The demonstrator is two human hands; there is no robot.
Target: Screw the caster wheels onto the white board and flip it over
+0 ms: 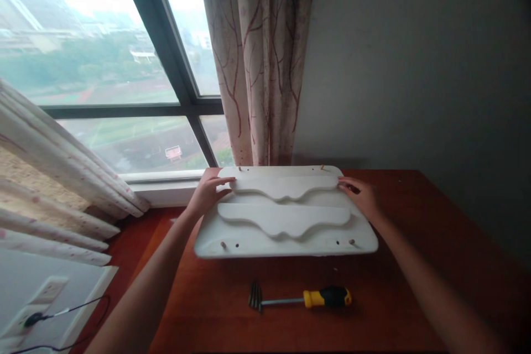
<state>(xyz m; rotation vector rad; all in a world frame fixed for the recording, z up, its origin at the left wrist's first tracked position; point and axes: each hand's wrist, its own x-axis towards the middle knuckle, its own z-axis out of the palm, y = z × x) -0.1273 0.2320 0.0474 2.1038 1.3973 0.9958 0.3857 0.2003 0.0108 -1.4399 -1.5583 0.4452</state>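
Note:
A white board (286, 246) with rounded corners lies flat on the reddish-brown table, dowel pegs and small dark holes near its corners. Two white scalloped rails lie across it. My left hand (211, 194) holds the left end of the far scalloped rail (286, 183) between finger and thumb. At its right end, my right hand (360, 194) grips the same rail, fingertips partly hidden. Nearer to me is the second scalloped rail (284, 218), untouched by either hand.
A screwdriver (327, 296) with a yellow and black handle lies on the table (199, 310) in front of the board. Several dark screws (255, 296) sit by its tip. Behind are a curtain (265, 66) and window; a plugged-in cable (78, 307) is at lower left.

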